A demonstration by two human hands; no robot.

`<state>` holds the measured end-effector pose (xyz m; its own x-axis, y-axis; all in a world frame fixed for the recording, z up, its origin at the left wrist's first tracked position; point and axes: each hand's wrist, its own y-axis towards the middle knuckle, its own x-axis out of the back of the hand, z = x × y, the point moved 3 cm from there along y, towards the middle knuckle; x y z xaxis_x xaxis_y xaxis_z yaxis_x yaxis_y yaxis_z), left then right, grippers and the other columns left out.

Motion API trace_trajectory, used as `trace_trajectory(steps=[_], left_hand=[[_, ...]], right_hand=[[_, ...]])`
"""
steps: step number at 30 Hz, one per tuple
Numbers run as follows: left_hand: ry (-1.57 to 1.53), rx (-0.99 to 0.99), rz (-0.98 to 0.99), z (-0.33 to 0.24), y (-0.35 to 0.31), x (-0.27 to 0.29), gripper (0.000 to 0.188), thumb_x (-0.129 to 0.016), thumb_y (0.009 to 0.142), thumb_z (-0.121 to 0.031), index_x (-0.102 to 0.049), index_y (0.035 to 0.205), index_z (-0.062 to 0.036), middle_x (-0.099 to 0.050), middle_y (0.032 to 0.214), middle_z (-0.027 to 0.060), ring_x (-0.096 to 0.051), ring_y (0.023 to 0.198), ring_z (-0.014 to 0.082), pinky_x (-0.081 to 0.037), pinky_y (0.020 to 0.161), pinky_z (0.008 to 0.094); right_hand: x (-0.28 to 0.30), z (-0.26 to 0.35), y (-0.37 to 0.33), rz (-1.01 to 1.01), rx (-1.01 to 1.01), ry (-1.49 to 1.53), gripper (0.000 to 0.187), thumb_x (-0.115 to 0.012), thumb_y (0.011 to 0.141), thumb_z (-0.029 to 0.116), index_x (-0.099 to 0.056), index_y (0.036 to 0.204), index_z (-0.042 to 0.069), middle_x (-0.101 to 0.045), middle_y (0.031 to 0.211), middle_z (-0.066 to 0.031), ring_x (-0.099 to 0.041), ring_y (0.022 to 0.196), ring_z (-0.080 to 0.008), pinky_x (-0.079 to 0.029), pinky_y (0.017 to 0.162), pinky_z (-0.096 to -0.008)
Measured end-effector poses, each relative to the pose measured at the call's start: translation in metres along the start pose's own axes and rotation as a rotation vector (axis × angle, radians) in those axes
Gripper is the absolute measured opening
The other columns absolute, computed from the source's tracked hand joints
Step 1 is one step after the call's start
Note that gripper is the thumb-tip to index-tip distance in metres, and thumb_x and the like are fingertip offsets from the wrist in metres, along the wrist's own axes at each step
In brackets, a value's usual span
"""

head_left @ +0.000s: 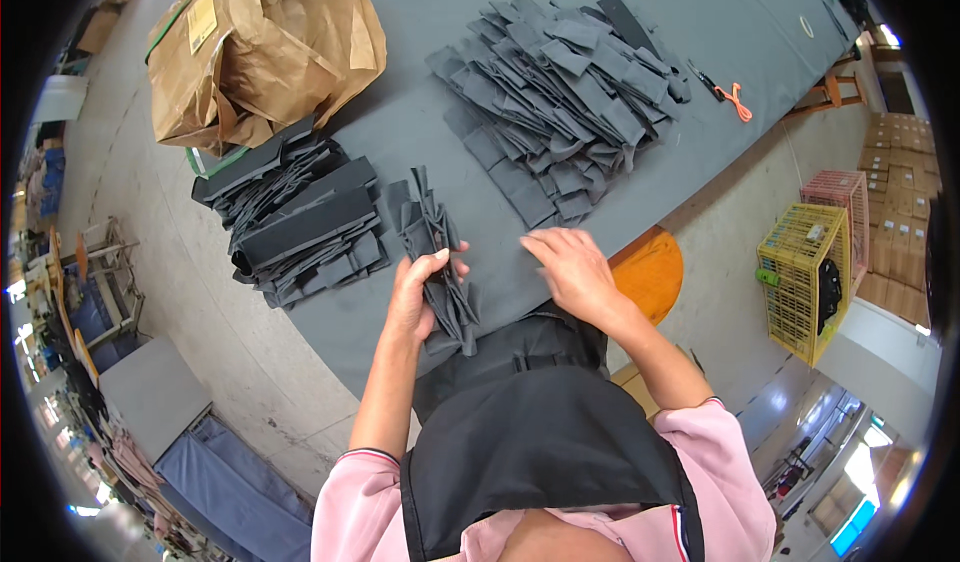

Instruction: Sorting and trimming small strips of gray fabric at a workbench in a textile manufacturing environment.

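My left hand (422,287) is closed around a bundle of dark grey fabric strips (455,307), thumb on top and fingertips showing on the far side. The bundle stands out above and below my grip, over the near edge of the table. To its right, my right hand (570,270) hovers by the table edge, fingers bent and apart, with nothing seen in it. Beyond it lies a large heap of loose grey fabric strips (560,92). Left of my left hand sit stacked bundles of darker fabric strips (310,217), packed side by side.
A crumpled brown paper bag (320,37) stands at the table's far left. Orange-handled scissors (738,104) lie right of the heap on the grey-covered table (730,22). An orange round stool (650,274) is by the right edge; a yellow crate (800,272) stands on the floor beyond.
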<state>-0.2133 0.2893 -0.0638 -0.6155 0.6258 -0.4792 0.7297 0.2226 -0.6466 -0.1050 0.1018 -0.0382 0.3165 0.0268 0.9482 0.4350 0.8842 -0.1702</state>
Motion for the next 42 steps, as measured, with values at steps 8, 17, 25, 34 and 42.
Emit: trace_trajectory(steps=[8,17,25,34,42], left_hand=[[-0.146,-0.074,-0.009,-0.003,-0.002,-0.024,0.034,-0.056,0.085,-0.013,-0.052,0.112,0.0067,-0.062,0.104,0.0152,-0.063,0.087,0.0225,-0.053,0.076,0.0359],[-0.216,-0.08,-0.044,-0.003,-0.004,-0.014,0.033,-0.058,0.084,-0.013,-0.052,0.112,0.0041,-0.062,0.104,0.0156,-0.062,0.088,0.024,-0.053,0.075,0.037],[-0.213,-0.079,0.027,-0.008,0.0,-0.042,0.033,-0.058,0.085,-0.014,-0.051,0.112,0.0029,-0.062,0.106,0.0161,-0.062,0.089,0.0251,-0.053,0.075,0.0376],[-0.197,-0.078,0.116,-0.014,0.002,-0.052,0.037,-0.057,0.086,-0.016,-0.049,0.116,0.0038,-0.061,0.11,0.0173,-0.062,0.094,0.0265,-0.052,0.08,0.0379],[-0.254,-0.133,0.009,-0.009,-0.005,-0.023,0.036,-0.059,0.086,-0.017,-0.052,0.113,0.0051,-0.062,0.109,0.0181,-0.062,0.097,0.029,-0.053,0.078,0.0387]], right_hand=[[-0.035,-0.005,0.073,-0.258,-0.344,0.218,0.068,-0.074,0.069,0.016,-0.042,0.128,0.007,-0.046,0.115,-0.0175,-0.043,0.11,-0.0343,-0.04,0.088,-0.0398],[0.068,-0.018,0.024,-0.171,-0.359,1.305,0.07,-0.063,0.061,0.007,-0.045,0.128,0.007,-0.047,0.109,-0.0047,-0.042,0.105,-0.0157,-0.032,0.095,-0.0274],[0.082,-0.118,0.086,-0.242,-0.564,0.169,0.076,-0.076,0.067,0.025,-0.042,0.131,0.003,-0.055,0.117,-0.0156,-0.045,0.114,-0.0316,-0.043,0.093,-0.0408],[0.111,-0.124,0.055,-0.394,-0.503,1.092,0.073,-0.078,0.065,0.021,-0.043,0.124,-0.004,-0.051,0.105,-0.0116,-0.053,0.095,-0.0183,-0.046,0.081,-0.0308],[0.016,-0.022,-0.005,0.124,-0.478,1.918,0.051,-0.07,0.073,0.012,-0.046,0.116,-0.001,-0.058,0.098,-0.0127,-0.062,0.073,-0.0183,-0.052,0.068,-0.0316]])
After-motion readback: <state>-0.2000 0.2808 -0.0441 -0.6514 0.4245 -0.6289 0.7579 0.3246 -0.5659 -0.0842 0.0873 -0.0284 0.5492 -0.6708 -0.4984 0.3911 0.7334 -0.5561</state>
